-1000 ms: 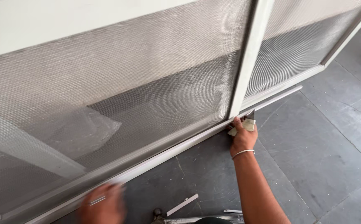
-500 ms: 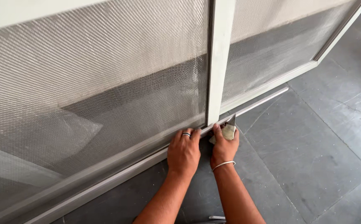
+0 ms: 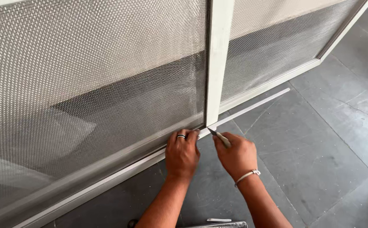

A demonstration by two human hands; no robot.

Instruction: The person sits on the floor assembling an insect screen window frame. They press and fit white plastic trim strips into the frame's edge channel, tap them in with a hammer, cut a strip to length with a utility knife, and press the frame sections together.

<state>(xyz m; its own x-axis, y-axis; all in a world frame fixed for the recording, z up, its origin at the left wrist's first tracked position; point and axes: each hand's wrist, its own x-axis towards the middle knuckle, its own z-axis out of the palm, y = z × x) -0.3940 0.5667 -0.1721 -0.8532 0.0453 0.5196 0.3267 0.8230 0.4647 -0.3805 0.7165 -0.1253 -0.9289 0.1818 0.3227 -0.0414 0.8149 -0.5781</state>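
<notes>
A large white-framed screen panel (image 3: 216, 63) with silver wire mesh (image 3: 91, 84) stands tilted on a dark tiled floor. My left hand (image 3: 181, 153), with a ring on one finger, presses flat on the bottom rail (image 3: 108, 169) just left of the upright bar. My right hand (image 3: 236, 155), with a bangle at the wrist, is shut on a small knife (image 3: 218, 136). The blade tip touches the corner where the upright bar meets the bottom rail.
A loose thin white strip (image 3: 256, 106) lies on the floor along the frame's bottom to the right. Dark grey floor tiles (image 3: 315, 156) spread right and forward. A metal tool and a small white piece (image 3: 218, 220) lie at the bottom edge between my forearms.
The view has closed in on the frame corner. My left hand came up from the floor to the bottom rail a second ago and now rests there; my right hand has tilted the knife into the corner.
</notes>
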